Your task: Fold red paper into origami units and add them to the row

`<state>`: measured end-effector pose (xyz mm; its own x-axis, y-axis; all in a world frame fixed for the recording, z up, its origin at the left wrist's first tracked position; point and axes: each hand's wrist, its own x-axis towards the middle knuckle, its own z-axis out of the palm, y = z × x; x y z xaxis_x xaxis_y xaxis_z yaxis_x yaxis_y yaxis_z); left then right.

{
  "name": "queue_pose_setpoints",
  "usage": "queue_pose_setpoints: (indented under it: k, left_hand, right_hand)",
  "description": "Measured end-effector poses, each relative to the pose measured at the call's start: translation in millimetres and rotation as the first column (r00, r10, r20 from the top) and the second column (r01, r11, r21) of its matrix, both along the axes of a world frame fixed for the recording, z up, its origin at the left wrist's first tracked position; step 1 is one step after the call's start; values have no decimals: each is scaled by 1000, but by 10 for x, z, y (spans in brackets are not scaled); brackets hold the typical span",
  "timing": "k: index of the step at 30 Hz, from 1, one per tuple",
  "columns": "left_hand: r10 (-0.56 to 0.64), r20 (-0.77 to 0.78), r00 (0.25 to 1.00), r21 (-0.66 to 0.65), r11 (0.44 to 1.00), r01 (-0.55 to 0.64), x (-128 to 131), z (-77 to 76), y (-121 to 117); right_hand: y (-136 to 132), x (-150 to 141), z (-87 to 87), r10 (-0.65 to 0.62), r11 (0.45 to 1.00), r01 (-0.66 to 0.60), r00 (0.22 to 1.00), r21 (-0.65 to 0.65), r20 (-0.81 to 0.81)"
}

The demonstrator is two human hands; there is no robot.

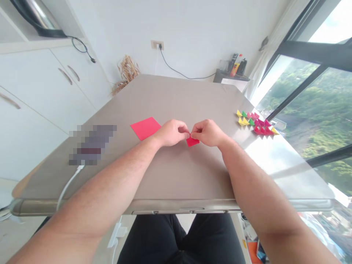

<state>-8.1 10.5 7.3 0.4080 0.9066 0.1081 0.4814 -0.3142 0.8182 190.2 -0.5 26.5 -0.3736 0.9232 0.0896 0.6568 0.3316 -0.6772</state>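
Near the middle of the table, a small folded piece of red paper (pixel 193 142) is pinched between my two hands. My left hand (pixel 173 132) grips its left upper edge with thumb and forefinger. On the other side, my right hand (pixel 206 132) pinches the upper right part, and the fingertips of both hands nearly meet. The fingers cover the top of the paper. A flat red paper sheet (pixel 145 127) lies just left of my left hand, its right corner reaching close to the wrist.
Several small folded paper boats (pixel 264 130) in yellow, green, pink and red stand in rows at the right of the table (pixel 181 97). A blurred dark device (pixel 95 141) with a white cable (pixel 67 186) lies at the left. Windows (pixel 299 88) border the right side.
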Motion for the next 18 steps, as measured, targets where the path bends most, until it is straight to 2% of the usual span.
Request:
queue_pose_setpoints:
  k: [4, 10, 15, 18]
  left_hand:
    - [-38, -98, 994, 27, 999, 41, -29, 0, 13]
    - [-75, -154, 985, -9, 997, 74, -29, 7, 5]
    - [-11, -33, 999, -27, 1000, 10, -32, -10, 24]
    - [-56, 19, 998, -81, 995, 58, -39, -16, 31]
  right_hand:
    - [-2, 1, 8, 36, 999, -38, 997, 26, 65]
    - [-14, -17, 1, 69, 997, -71, 995, 24, 68]
    - [-18, -40, -22, 43, 998, -43, 999, 46, 13]
    - [-19, -31, -26, 86, 995, -88, 996, 39, 37]
